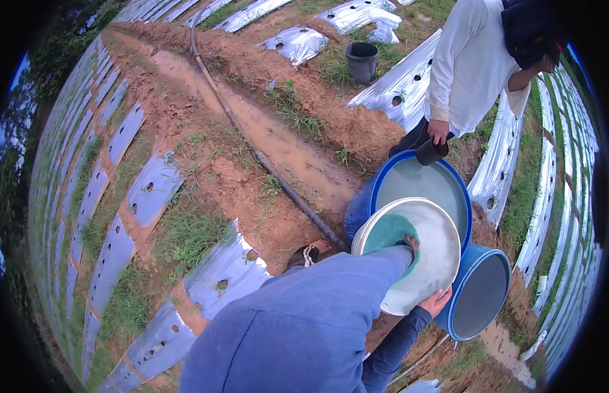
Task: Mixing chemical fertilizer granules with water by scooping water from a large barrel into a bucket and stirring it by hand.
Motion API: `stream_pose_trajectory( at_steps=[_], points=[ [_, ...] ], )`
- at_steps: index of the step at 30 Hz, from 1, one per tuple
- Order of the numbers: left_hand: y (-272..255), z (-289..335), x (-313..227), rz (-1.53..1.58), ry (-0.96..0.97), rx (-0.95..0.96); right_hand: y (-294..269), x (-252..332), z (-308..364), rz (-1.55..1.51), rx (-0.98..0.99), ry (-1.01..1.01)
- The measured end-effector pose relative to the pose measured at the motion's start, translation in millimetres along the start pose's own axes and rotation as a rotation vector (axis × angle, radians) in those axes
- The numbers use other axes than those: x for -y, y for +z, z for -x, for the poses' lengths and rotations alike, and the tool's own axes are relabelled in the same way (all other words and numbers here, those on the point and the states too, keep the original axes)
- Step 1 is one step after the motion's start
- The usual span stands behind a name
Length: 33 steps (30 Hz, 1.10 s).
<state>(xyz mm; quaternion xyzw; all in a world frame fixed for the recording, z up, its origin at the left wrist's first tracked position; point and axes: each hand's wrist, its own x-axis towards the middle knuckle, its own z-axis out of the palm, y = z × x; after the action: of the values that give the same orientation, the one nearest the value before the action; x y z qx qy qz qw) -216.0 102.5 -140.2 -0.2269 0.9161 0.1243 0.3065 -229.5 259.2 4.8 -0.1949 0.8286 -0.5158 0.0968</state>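
A large white bucket (442, 232) tilts against the rims of two blue barrels, with greenish liquid (386, 230) pooled on its left side. My right hand (436, 302) grips its lower right rim. My left arm, in a blue sleeve, reaches across into the bucket. At the liquid's edge is my left hand (413, 246); its fingers are mostly hidden, so whether it holds anything is unclear. Behind the bucket stands an open blue barrel (467, 196) with greyish liquid inside. Another blue barrel (507, 278), holding dark grey liquid, stands at the right.
Across the barrel, a person in a white shirt (465, 72) holds a dark cup (432, 153) at its rim. A black bucket (361, 63) stands farther back. A dark hose (232, 114) runs along a muddy ditch (252, 124). Silver plastic-covered beds (150, 187) with holes line both sides.
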Motion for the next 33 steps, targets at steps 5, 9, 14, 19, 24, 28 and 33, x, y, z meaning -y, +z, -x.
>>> stream_pose_trajectory(
  at_steps=[5, 9, 14, 19, 24, 28, 33],
  points=[
    [-5.9, -8.0, 14.6, 0.176, 0.002, -0.043, -1.4, -2.9, -5.3, 0.071, 0.034, -0.021],
    [14.8, -5.1, 7.8, 0.257, -0.002, 0.013, 1.7, -0.3, -1.2, 0.025, 0.025, 0.000],
    [33.1, -2.1, -7.3, 0.317, 0.022, 0.079, -0.6, -0.2, -1.3, 0.036, 0.013, -0.007],
    [49.4, 0.0, -8.5, 0.374, 0.023, 0.130, 10.0, 5.2, -0.7, -0.002, 0.031, 0.029],
    [45.8, -11.0, -30.2, 0.396, 0.077, 0.157, -3.3, 9.5, -7.8, 0.010, -0.018, -0.006],
    [59.2, -34.9, -8.3, 0.455, 0.040, 0.209, 3.5, 35.8, -3.3, -0.009, -0.031, 0.052],
    [46.9, -69.4, 6.2, 0.457, 0.052, 0.203, -5.5, 33.7, -10.3, -0.011, -0.121, 0.038]
  ],
)
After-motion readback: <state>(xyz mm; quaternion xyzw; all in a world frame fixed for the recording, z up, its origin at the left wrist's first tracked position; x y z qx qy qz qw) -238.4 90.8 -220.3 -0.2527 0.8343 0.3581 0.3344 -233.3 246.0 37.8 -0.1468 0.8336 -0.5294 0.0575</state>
